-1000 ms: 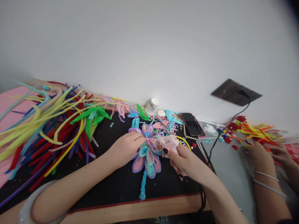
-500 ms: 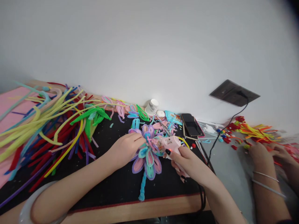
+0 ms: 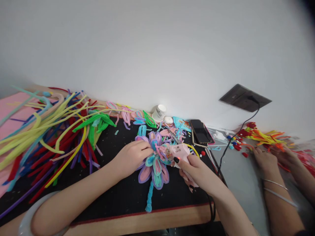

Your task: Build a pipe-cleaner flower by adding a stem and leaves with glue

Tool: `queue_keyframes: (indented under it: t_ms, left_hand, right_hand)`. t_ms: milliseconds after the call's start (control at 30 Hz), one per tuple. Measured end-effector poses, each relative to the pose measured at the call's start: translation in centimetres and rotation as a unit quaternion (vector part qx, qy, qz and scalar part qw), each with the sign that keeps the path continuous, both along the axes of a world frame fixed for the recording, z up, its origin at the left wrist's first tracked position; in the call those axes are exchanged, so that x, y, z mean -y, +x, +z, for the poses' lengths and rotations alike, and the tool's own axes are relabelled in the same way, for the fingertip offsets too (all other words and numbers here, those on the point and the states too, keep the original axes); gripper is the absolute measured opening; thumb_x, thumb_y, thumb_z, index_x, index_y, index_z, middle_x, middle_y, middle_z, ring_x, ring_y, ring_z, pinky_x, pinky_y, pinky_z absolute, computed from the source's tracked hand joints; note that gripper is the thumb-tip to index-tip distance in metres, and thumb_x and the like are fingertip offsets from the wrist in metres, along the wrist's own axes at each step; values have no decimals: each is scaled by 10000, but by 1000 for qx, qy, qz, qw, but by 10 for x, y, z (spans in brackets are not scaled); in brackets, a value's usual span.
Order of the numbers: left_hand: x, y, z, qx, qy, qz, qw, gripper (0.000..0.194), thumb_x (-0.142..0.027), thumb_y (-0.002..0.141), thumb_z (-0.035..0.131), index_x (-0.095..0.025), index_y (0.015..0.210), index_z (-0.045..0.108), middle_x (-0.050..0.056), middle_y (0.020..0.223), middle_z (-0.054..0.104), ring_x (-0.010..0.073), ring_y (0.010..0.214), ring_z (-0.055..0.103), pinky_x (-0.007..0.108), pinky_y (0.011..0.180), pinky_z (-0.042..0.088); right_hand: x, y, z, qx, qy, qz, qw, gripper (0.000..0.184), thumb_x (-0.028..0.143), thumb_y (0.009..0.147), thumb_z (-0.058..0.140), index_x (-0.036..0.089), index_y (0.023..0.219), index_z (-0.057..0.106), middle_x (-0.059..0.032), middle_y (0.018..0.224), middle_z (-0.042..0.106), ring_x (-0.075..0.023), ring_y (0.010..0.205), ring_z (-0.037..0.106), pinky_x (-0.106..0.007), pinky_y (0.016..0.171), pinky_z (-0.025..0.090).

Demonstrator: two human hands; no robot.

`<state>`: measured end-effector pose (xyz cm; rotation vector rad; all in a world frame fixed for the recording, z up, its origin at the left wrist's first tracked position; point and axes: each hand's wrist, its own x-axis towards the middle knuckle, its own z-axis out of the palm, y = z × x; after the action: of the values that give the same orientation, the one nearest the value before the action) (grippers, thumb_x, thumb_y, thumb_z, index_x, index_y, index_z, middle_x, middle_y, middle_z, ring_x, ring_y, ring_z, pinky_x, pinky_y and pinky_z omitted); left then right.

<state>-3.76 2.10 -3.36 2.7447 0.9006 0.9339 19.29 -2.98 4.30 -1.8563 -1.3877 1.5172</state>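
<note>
A pastel pipe-cleaner flower (image 3: 155,165) with pink, purple and teal petals and a teal stem lies on the black mat (image 3: 118,193). My left hand (image 3: 131,156) is closed on the flower's left petals, fingers pinching them. My right hand (image 3: 194,170) grips a pink glue gun (image 3: 180,152), its nozzle pointing left into the flower's centre. A black cord runs from under my right wrist up to a dark wall socket (image 3: 244,98).
A big heap of coloured pipe cleaners (image 3: 49,131) covers the left of the mat. A paper cup (image 3: 159,112), scraps and two phones (image 3: 200,131) lie by the wall. At right, another person's hands (image 3: 268,160) work among red and yellow pipe cleaners (image 3: 265,137).
My hands and the flower have barely shifted. The other person's hands at right have moved a little up and to the left.
</note>
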Motion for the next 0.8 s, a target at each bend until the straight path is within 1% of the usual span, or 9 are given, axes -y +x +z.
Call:
queue_keyframes:
  t_ms: [100,233,400,500,633,800]
  left_hand:
    - [-1,1,1,-24,25,2,999,215,-174,934,445,-163,900,657,49,873,638,167,803,574,297,721,459]
    - [-1,3,2,-60,65,-1,996,229,-149,934,424,-152,899,650,61,847,621,185,800,553,309,699,441]
    - [1,6,3,-86,104,15,991,220,-136,924,433,-152,844,638,54,806,606,190,762,537,311,675,417]
    - [1,7,3,-92,114,26,989,205,-139,915,453,-159,826,636,47,789,598,191,751,534,315,680,407]
    - [1,8,3,-96,117,32,988,203,-139,914,454,-163,824,635,44,771,584,195,749,529,322,680,399]
    - [0,8,3,-102,107,30,989,189,-138,907,473,-153,813,636,52,786,591,201,767,536,328,694,410]
  right_hand:
    - [0,0,-1,5,4,-7,1000,334,433,801,559,211,659,353,81,508,429,-34,341,327,-169,340,267]
    - [2,1,-2,13,13,2,1000,338,433,818,541,210,644,356,77,500,433,-38,340,335,-172,339,273]
    - [5,1,0,29,37,2,999,363,434,831,533,211,620,341,70,499,442,-37,349,340,-173,347,274]
    - [7,2,1,21,39,-1,999,363,441,840,522,211,629,338,75,506,428,-36,351,336,-170,346,259]
    - [8,3,0,18,32,4,999,362,451,840,526,210,635,351,71,512,434,-42,355,344,-176,350,269]
    - [7,-1,2,37,34,11,999,359,422,846,519,206,610,356,69,497,434,-39,354,336,-177,360,273]
